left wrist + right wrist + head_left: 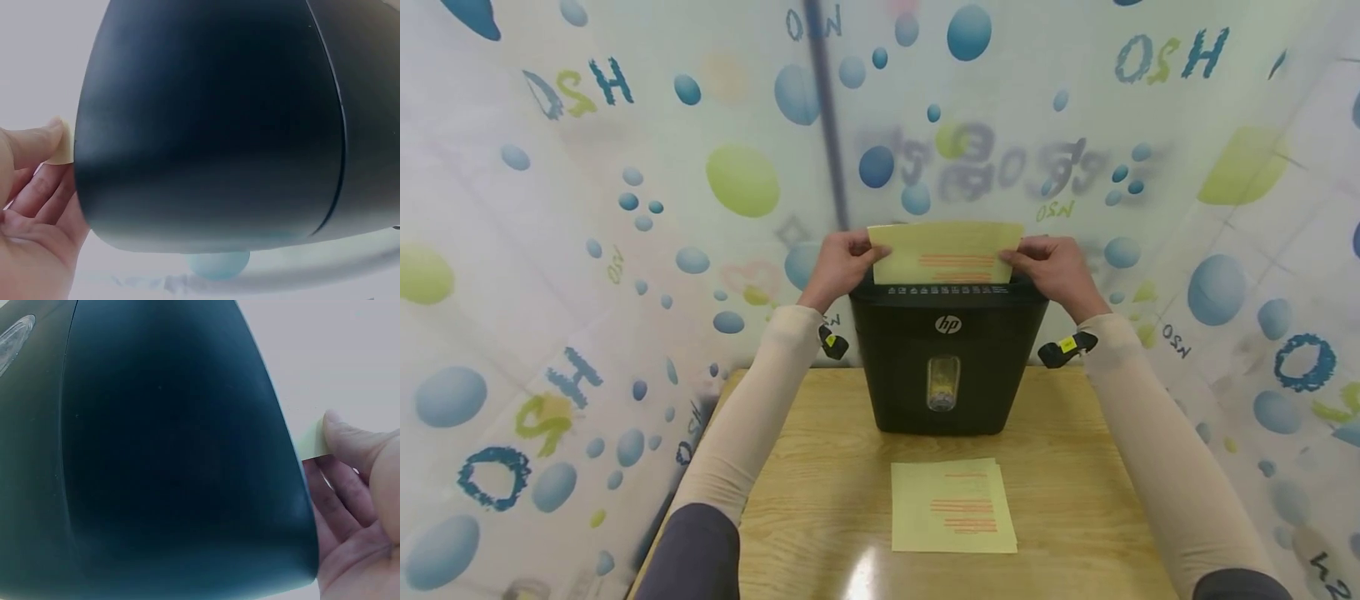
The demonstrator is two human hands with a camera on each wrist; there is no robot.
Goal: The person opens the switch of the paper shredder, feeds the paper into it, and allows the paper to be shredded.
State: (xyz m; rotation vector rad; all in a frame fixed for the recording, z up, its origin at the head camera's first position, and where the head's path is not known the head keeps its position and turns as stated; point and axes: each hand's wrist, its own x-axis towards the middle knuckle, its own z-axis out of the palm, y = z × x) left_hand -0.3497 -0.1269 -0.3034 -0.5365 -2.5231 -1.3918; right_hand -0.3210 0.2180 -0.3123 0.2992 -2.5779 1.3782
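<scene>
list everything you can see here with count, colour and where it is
shredder: 1, black, standing at the far end of the table
sheet: 1, pale yellow with orange lines, upright in the shredder's top
paper stack: 1, pale yellow with orange lines, flat on the table in front of the shredder
table: 1, light wood
backdrop: white with blue and green bubbles, all around
left hand: pinches the sheet's left edge
right hand: pinches the sheet's right edge

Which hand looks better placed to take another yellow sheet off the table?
Probably neither clearly: the left hand and right hand each pinch a side of the yellow sheet above the shredder. The stack lies midway between them.
</scene>
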